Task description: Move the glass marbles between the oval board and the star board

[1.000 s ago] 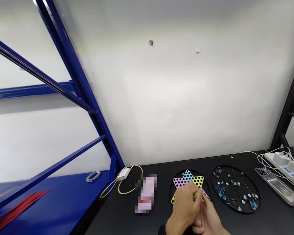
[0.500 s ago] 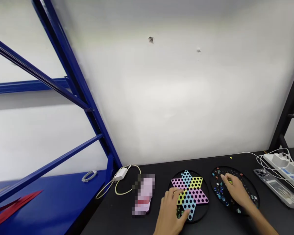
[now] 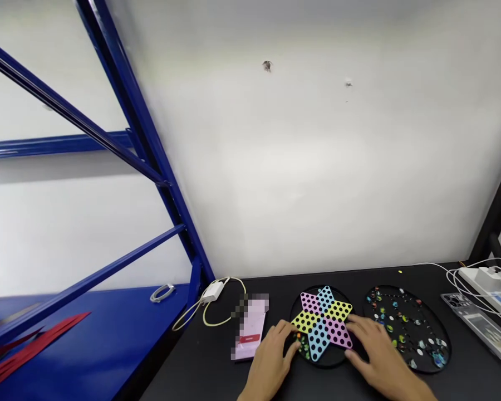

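Observation:
A star-shaped Chinese checkers board [image 3: 322, 318], with pink, blue and yellow points full of dark holes, sits within a round black tray [image 3: 338, 365]. My left hand [image 3: 271, 356] has its fingertips at the yellow left point. Opposite it, my right hand [image 3: 378, 351] spreads fingers and thumb around the pink right point, so the board is held between both hands. Green and orange glass marbles [image 3: 304, 345] show beneath the board's lower left side. To the right, a second round black tray [image 3: 447, 340] holds many marbles of several colours.
A pink phone [image 3: 253, 323] lies left of the board, beside a white charger [image 3: 212, 292] with its cable. At the right are a phone in a clear case [image 3: 480, 328] and a white power strip [image 3: 492, 289]. Blue frame bars [image 3: 167, 178] rise on the left.
My right hand has left the marble tray and come to the board's right side. The board has turned slightly clockwise, and my left hand has drawn back to its left edge. The view has shifted a little.

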`<state>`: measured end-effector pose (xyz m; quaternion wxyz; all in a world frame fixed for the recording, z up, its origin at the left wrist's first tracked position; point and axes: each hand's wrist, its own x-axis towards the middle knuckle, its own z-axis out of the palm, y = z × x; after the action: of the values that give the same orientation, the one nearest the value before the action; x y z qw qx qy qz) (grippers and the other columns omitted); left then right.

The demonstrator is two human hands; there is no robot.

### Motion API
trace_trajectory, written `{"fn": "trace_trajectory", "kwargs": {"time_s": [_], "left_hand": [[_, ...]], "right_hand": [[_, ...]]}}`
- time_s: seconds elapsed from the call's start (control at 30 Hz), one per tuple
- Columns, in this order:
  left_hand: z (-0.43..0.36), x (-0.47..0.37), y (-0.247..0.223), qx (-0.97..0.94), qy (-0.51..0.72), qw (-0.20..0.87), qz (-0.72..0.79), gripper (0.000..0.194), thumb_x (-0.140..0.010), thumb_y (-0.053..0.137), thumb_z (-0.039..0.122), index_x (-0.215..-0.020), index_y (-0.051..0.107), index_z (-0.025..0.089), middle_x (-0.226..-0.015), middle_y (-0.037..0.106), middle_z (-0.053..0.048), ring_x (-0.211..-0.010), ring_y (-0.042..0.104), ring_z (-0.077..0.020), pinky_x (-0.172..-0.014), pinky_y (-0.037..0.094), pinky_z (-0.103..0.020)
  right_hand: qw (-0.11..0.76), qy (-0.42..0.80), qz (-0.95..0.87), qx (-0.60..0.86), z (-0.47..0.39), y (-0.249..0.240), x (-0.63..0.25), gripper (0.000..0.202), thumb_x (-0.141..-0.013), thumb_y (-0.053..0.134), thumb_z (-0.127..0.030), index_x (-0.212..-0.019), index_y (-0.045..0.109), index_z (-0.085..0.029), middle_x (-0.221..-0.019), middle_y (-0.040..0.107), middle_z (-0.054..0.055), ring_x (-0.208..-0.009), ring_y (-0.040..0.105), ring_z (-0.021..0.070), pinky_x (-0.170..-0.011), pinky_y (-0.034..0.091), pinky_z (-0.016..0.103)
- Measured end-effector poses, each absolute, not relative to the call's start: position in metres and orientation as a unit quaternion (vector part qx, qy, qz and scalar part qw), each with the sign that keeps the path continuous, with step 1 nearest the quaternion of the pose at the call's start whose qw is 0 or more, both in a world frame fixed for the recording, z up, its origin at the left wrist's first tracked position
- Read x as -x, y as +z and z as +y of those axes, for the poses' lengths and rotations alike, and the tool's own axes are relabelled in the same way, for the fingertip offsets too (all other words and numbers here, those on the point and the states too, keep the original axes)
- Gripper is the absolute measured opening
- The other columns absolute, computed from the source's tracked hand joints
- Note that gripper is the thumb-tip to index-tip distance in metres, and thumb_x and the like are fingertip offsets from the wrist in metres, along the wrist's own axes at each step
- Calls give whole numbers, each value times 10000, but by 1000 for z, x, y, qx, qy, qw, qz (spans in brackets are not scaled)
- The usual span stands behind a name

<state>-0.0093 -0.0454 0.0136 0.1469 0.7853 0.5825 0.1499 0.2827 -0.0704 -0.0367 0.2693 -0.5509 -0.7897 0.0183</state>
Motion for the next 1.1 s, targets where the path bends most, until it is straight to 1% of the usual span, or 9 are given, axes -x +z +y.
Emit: {"fn": "trace_trajectory", "kwargs": {"time_s": [0.13, 0.27, 0.37, 0.47, 0.57, 0.73, 0.83, 0.97, 1.1], "left_hand": [[-29, 9, 14, -786, 90, 50, 609, 317, -1001, 429, 145, -1192, 650, 268, -1244, 669, -21, -1062, 643, -205, -915, 483, -292], [-19, -1, 10, -770, 55, 6, 636, 327, -1041, 369, 196, -1252, 617, 227, -1194, 669, -59, -1035, 671, -212, -829, 507, -279], [-14, -13, 4, -759, 37, -24, 649, 317, -1049, 351, 220, -1234, 606, 182, -1155, 651, -95, -962, 703, -219, -734, 515, -266], [-10, -24, -1, -751, 26, -31, 659, 326, -1043, 349, 228, -1212, 606, 119, -1141, 636, -154, -868, 726, -249, -666, 521, -294], [-7, -30, -4, -749, 11, -27, 662, 352, -1044, 329, 232, -1207, 613, 102, -1138, 637, -189, -798, 739, -263, -621, 520, -306], [-8, -25, -2, -768, -7, -14, 640, 350, -1026, 346, 171, -1226, 633, 159, -1119, 671, -159, -823, 744, -245, -675, 524, -300], [-8, -22, 0, -776, -9, -4, 630, 340, -1021, 360, 158, -1173, 664, 169, -1058, 700, -139, -840, 741, -240, -718, 522, -308], [-6, -20, 2, -778, -2, 14, 629, 350, -1036, 356, 193, -1079, 703, 190, -986, 734, -110, -860, 739, -239, -718, 499, -298], [-6, -18, 4, -771, 15, 33, 636, 350, -1043, 383, 260, -1001, 729, 225, -966, 758, -69, -879, 740, -226, -701, 460, -275]], "right_hand": [[267, -71, -810, 517, -83, -62, -248, 421, -811, 703, -384, -1220, 629, -323, -1108, 723, 26, -998, 608, 292, -881, 411, 418], [284, -156, -808, 493, -83, -84, -234, 388, -761, 716, -396, -1126, 621, -305, -947, 707, 14, -875, 575, 272, -777, 362, 391], [294, -176, -802, 490, -84, -92, -229, 366, -764, 712, -407, -1100, 610, -303, -903, 689, 14, -849, 559, 268, -746, 334, 385], [295, -176, -794, 502, -86, -95, -225, 357, -771, 711, -418, -1090, 608, -296, -903, 680, 22, -848, 553, 275, -736, 323, 388], [294, -178, -791, 507, -88, -95, -223, 357, -771, 715, -441, -1081, 614, -293, -897, 680, 24, -841, 553, 275, -722, 324, 386], [281, -147, -799, 511, -91, -86, -225, 339, -793, 705, -406, -1104, 617, -304, -914, 696, 5, -832, 572, 255, -705, 342, 370], [284, -144, -799, 510, -94, -80, -225, 361, -777, 715, -369, -1114, 615, -288, -924, 694, 4, -838, 574, 254, -731, 354, 376], [288, -138, -798, 511, -96, -77, -227, 387, -777, 705, -337, -1146, 602, -284, -950, 694, 10, -870, 575, 262, -764, 360, 382], [279, -95, -816, 498, -94, -75, -232, 372, -809, 680, -324, -1170, 593, -298, -964, 696, 5, -861, 583, 246, -741, 379, 352]]}}
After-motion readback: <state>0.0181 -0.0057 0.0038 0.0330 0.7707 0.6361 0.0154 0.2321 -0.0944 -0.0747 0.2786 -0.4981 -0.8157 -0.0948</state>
